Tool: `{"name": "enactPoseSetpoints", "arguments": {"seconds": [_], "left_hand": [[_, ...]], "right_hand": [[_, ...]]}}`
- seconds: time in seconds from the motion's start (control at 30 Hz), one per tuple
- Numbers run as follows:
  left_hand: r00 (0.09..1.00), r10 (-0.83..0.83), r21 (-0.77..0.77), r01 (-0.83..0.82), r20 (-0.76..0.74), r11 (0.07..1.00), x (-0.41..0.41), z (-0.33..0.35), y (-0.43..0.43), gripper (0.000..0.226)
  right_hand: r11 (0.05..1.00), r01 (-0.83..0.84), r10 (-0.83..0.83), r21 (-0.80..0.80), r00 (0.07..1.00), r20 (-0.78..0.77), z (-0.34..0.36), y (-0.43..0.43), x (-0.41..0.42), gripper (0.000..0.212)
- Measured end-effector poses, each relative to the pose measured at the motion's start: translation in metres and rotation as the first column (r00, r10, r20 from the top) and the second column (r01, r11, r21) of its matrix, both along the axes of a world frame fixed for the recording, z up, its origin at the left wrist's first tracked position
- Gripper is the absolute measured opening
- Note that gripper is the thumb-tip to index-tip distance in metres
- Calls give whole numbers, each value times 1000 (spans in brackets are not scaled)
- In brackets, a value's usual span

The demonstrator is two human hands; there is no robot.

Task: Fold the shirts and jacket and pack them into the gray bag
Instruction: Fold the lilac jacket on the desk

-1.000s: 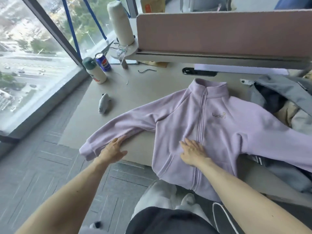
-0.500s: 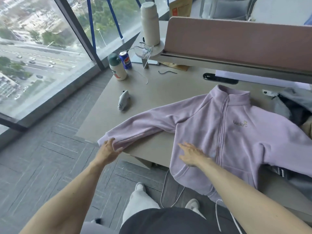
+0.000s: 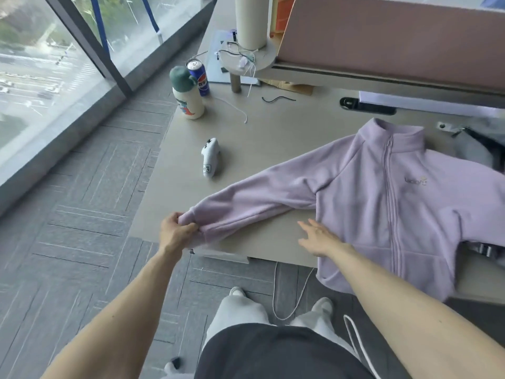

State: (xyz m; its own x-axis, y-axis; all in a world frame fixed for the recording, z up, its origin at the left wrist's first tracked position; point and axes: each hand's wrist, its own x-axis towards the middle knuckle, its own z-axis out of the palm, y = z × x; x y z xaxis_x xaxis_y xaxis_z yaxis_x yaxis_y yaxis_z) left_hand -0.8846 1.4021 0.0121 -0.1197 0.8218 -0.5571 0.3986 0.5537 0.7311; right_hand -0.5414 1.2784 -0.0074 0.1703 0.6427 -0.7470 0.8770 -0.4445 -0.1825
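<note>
— Found the jacket (image 3: 382, 214) spread face-up on the desk (image 3: 273, 132), hem overhanging the near edge?
— Yes. Pinched the cuff (image 3: 198, 218) with the left hand (image 3: 175, 231); had the right hand (image 3: 318, 237), fingers spread, at the body's edge. Barely anchored, so could have slid floorward under a hard tug.

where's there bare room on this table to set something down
Bare table lies between the controller, the black wire and the jacket collar. A smaller patch sits between the sleeve and the front edge, by the right hand. Crowded: bottle, can and cord at the back left; the bag at the right.
</note>
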Motion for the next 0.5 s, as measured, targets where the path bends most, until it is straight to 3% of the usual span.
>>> {"name": "enactPoseSetpoints", "arguments": {"seconds": [0.1, 0.23, 0.3, 0.4, 0.5], "left_hand": [[995, -56, 197, 38, 84, 980, -19, 21, 15, 27], [988, -74, 304, 31, 133, 952, -42, 28, 33, 39], [992, -87, 234, 63, 96, 970, -48, 19, 37, 55], [992, -117, -3, 117, -38, 993, -52, 0, 39, 82], [993, -49, -95, 39, -112, 995, -55, -15, 42, 90]], "right_hand": [[999, 45, -45, -18, 999, 1, 2, 0, -4, 69], [998, 67, -67, 3, 998, 1, 6, 4, -8, 69], [998, 68, -68, 6, 998, 8, 5, 6, -11, 71], [996, 85, -85, 5, 996, 10, 1, 5, -14, 77], [993, 111, -110, 32, 994, -8, 3, -1, -17, 76]]}}
